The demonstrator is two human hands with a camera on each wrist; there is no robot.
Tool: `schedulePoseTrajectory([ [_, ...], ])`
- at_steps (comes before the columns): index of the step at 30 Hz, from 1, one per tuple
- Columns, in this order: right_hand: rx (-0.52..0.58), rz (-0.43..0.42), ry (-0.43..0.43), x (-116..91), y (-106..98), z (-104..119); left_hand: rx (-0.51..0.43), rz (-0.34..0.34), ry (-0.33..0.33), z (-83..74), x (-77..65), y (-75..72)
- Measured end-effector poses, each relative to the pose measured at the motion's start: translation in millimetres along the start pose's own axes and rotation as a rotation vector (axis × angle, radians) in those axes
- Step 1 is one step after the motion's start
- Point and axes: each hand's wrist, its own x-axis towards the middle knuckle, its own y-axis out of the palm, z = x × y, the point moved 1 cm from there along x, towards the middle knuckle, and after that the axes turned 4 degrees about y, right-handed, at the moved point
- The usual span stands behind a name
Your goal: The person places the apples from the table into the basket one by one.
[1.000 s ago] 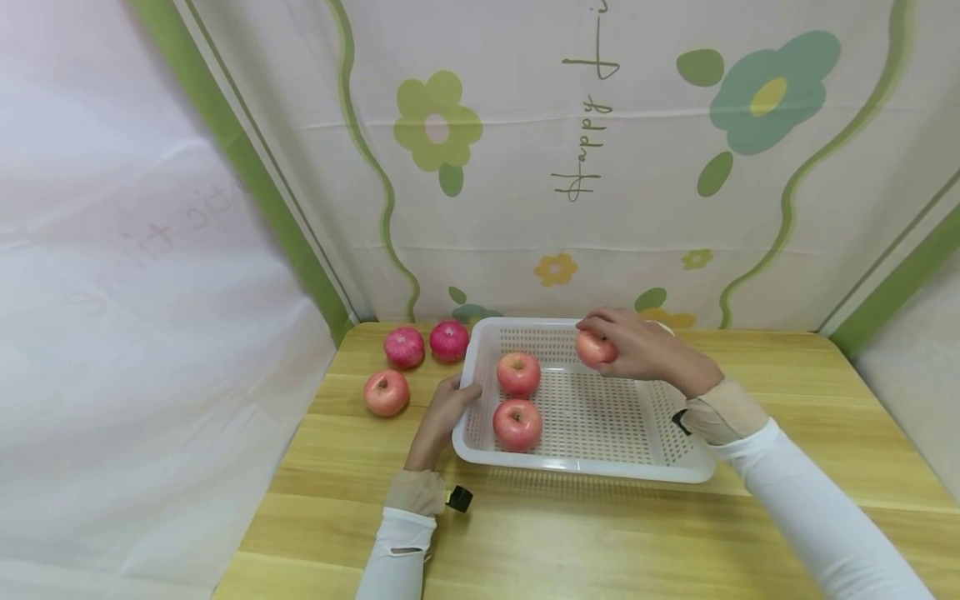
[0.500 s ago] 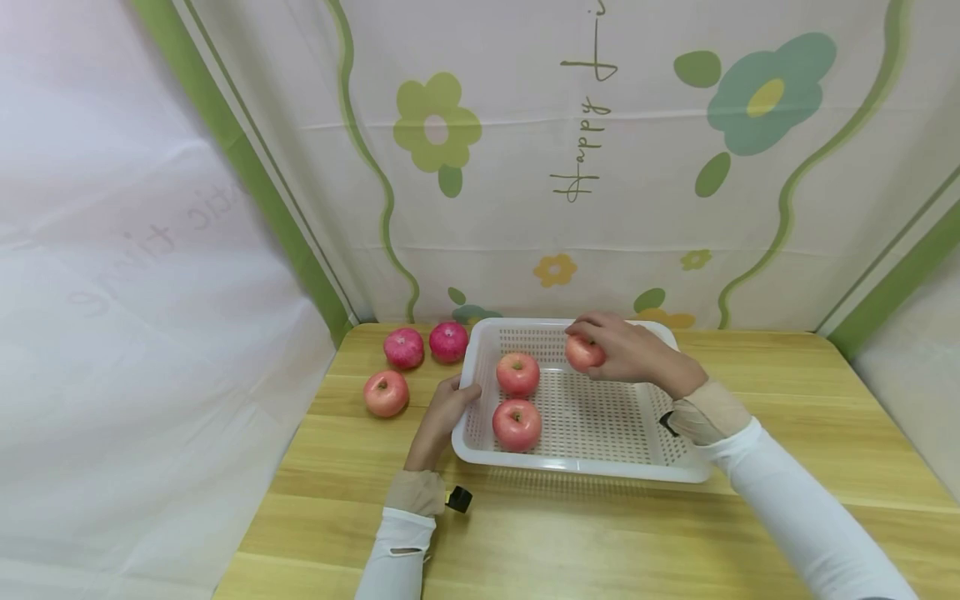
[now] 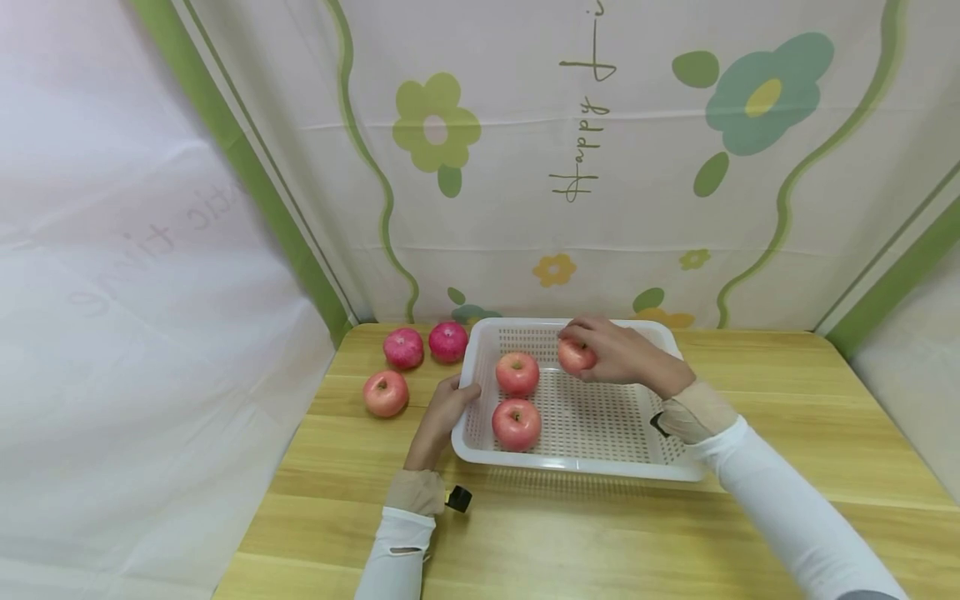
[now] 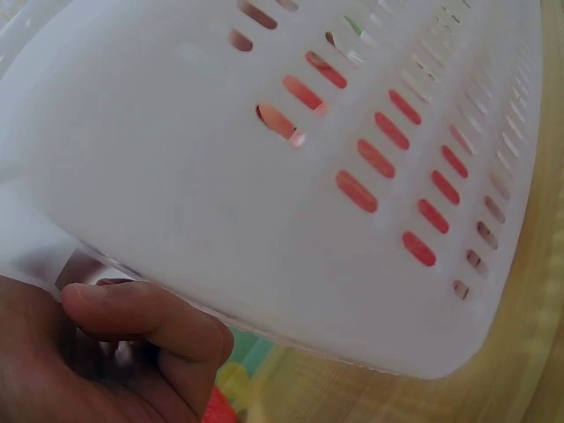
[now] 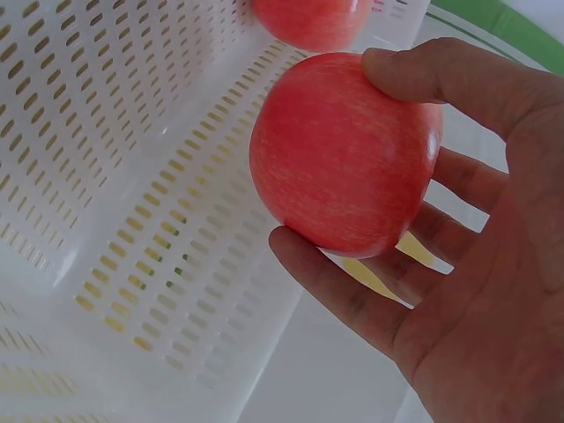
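Observation:
My left hand point(image 3: 445, 408) grips the left rim of a white perforated plastic basket point(image 3: 577, 464), thumb over the edge. In the left wrist view, that hand's curled fingers point(image 4: 150, 322) show at the rim, and red fruit shows through the slots. My right hand point(image 3: 626, 354) holds a red apple point(image 3: 576, 357) over the back part of the basket. The right wrist view shows the thumb on one side of this apple point(image 5: 344, 154) and the fingers spread round the other. Inside the basket, along its left side, sit two more apples, a rear apple point(image 3: 517, 374) and a front apple point(image 3: 516, 425).
Left of the basket on the wooden table point(image 3: 322, 492) are a pale red apple point(image 3: 386, 393) and two dark pink round fruits, one mottled fruit point(image 3: 403, 348) and one deeper pink fruit point(image 3: 448, 342). A flower-printed curtain point(image 3: 487, 208) hangs behind the table.
My right hand has moved left and slightly toward me with the apple, over the basket. The left hand keeps its grip on the rim, and the other fruit has stayed put.

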Motion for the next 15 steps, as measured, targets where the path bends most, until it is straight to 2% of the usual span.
schedulePoseTrajectory([
  [15, 0.019, 0.031, 0.018, 6, 12, 2, -0.010, 0.006, -0.004, 0.4, -0.2, -1.2],
])
